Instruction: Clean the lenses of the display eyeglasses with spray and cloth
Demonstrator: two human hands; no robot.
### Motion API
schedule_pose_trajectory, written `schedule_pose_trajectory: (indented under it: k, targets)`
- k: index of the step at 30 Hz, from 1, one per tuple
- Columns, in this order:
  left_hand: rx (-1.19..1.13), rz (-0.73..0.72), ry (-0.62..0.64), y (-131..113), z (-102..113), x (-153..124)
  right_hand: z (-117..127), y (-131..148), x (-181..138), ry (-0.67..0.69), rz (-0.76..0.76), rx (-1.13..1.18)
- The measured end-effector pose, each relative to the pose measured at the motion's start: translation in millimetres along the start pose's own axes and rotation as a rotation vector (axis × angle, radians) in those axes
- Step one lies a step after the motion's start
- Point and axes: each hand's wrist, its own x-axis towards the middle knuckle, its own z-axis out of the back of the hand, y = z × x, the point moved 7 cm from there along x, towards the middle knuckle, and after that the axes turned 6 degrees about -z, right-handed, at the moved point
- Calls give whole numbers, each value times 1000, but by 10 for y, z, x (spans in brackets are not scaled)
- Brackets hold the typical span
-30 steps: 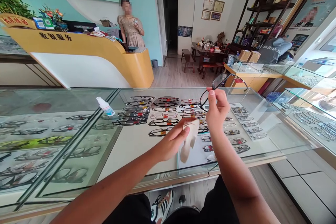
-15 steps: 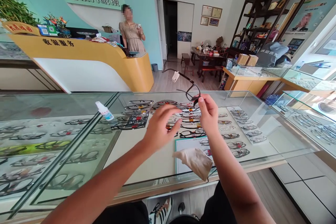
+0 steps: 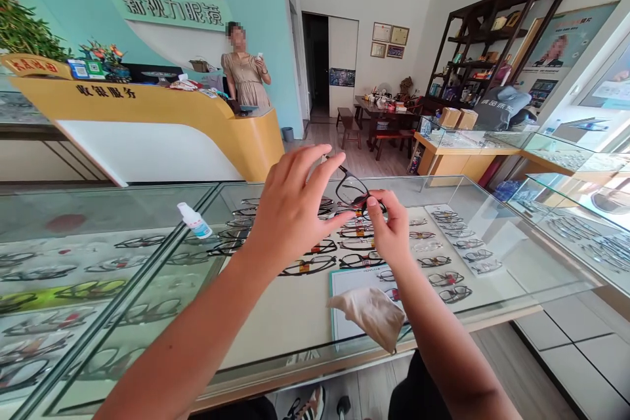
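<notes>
Above the glass counter, my right hand [image 3: 391, 223] pinches a pair of dark-framed eyeglasses [image 3: 355, 174] at one side of the frame, thumb against the fingers. The eyeglasses are held up and tilted. My left hand [image 3: 290, 210] is raised beside them, fingers curved and thumb apart. Its fingertips are close to a temple arm, which they partly hide; whether they touch it I cannot tell. A crumpled beige cloth [image 3: 371, 315] lies on the glass below my right hand. To the left, a small white spray bottle [image 3: 195, 221] stands on the counter top.
Rows of eyeglasses [image 3: 443, 279] lie inside the glass display counter [image 3: 275, 328], together with a white, teal-edged card [image 3: 339, 328]. Across the floor, a person [image 3: 246, 75] stands behind a yellow reception desk [image 3: 256, 144]. More display cases [image 3: 472, 144] stand at the right.
My left hand has moved up to the eyeglasses' temple arm, now covering part of it. The eyeglasses have turned slightly and sit a little lower in view, still in my right hand.
</notes>
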Motion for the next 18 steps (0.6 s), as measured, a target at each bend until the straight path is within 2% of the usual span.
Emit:
schedule_pose_trajectory:
  k: [5,13,15,18]
  targets:
    - [-30,-19,-84,209,78,-8,10,311,163,47,101,-76]
    - [-80,90,-278,493,423,-39,-128,1123,610,202,278,-302]
    - [-65,92,-337,510,510,-62,-134,1285,628,191,316,-334]
    - [-61,92,-438,530,649,-103,-35,1457,586,81,374,-297]
